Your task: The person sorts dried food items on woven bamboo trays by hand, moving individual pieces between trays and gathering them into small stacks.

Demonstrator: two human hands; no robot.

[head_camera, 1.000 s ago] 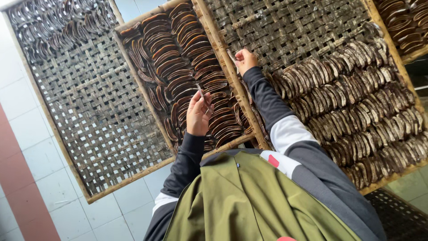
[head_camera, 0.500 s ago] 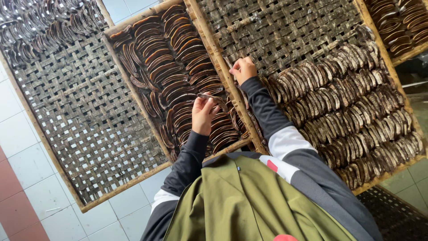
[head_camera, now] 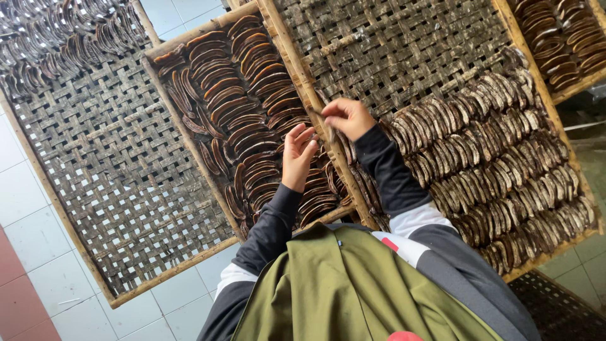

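Right hand (head_camera: 347, 117), just above frame centre, pinches a thin dark dried strip (head_camera: 323, 121) btwn thumb & fingertips over the wooden rail (head_camera: 315, 107) dividing two woven trays. Left hand (head_camera: 297, 155), just below-left of it, is open w/ fingers spread, holding nothing, over the brown curved slices (head_camera: 246, 120) filling the centre tray (head_camera: 189, 41). Right tray (head_camera: 404, 44) has bare weave up top & rows of darker slices (head_camera: 505, 158) at mid-right; left tray (head_camera: 120, 177) is mostly bare lattice, on pale floor tiles (head_camera: 38, 265).
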